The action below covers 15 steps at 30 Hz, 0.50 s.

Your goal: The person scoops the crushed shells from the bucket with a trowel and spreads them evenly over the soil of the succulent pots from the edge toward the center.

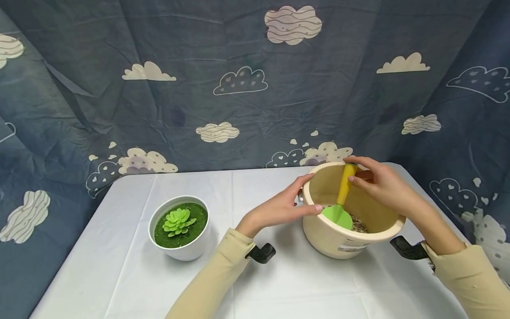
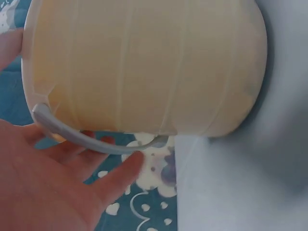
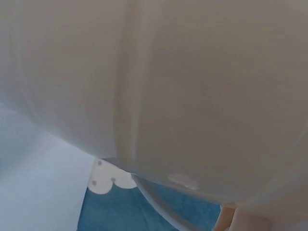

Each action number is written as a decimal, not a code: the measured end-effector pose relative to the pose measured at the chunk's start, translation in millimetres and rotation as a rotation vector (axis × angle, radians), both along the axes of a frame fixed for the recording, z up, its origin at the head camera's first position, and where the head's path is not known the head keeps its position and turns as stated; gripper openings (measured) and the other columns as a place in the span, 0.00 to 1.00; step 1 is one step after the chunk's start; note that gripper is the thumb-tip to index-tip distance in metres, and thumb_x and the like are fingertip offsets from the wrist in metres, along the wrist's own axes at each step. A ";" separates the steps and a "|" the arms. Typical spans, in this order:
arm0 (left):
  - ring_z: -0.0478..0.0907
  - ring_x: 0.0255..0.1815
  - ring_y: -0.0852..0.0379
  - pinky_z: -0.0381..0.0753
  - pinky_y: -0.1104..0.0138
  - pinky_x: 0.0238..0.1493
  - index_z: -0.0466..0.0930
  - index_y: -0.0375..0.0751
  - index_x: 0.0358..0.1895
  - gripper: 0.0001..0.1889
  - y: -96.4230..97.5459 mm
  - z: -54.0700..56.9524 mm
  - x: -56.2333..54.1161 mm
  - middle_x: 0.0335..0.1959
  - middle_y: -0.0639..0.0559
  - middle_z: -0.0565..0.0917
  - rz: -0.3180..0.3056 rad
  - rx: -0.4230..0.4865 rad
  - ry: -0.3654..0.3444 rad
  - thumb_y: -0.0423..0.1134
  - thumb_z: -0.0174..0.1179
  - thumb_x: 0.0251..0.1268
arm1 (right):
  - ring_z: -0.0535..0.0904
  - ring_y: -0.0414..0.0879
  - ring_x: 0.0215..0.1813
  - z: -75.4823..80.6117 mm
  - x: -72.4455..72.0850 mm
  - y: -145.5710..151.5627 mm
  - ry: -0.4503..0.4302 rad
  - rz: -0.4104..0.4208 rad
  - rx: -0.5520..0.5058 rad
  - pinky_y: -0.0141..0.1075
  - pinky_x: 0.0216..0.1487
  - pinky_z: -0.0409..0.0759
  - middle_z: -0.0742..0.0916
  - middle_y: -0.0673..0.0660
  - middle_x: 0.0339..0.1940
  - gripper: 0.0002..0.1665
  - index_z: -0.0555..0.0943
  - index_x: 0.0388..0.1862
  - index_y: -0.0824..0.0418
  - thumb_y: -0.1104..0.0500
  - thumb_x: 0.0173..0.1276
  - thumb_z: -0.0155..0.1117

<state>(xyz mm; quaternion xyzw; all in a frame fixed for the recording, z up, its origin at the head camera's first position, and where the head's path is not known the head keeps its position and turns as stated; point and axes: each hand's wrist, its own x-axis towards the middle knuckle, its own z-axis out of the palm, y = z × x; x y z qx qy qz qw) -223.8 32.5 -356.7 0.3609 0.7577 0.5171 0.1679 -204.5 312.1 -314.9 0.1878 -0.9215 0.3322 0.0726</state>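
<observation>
A cream bucket [image 1: 334,248] stands on the table at the right, some loose brownish-grey bits [image 1: 359,225] at its bottom. My left hand [image 1: 279,206] holds its rim from the left side, thumb at the front edge and fingers farther back. In the left wrist view those fingers reach behind the bucket's grey handle [image 2: 86,140], which hangs against the side. Above the bucket, my right hand [image 1: 384,184] grips the yellow handle of a toy shovel [image 1: 344,184]. Its green blade points down inside the bucket, beside the near left wall. The right wrist view shows mostly bucket wall [image 3: 192,86].
To the left stands a white pot [image 1: 187,252] holding a green artificial succulent [image 1: 178,222] on a mossy surface. A white cloth covers the table [image 1: 131,283]. Behind and beside it hangs a dark blue curtain [image 1: 191,44] with cloud prints.
</observation>
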 end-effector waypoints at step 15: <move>0.71 0.62 0.50 0.81 0.62 0.41 0.51 0.65 0.77 0.47 8.2 0.9 -21.2 0.68 0.52 0.66 -0.117 0.125 -0.342 0.41 0.69 0.57 | 0.85 0.49 0.41 -1.0 8.3 0.3 -0.085 0.080 -0.147 0.40 0.36 0.85 0.82 0.64 0.48 0.26 0.67 0.68 0.64 0.62 0.73 0.60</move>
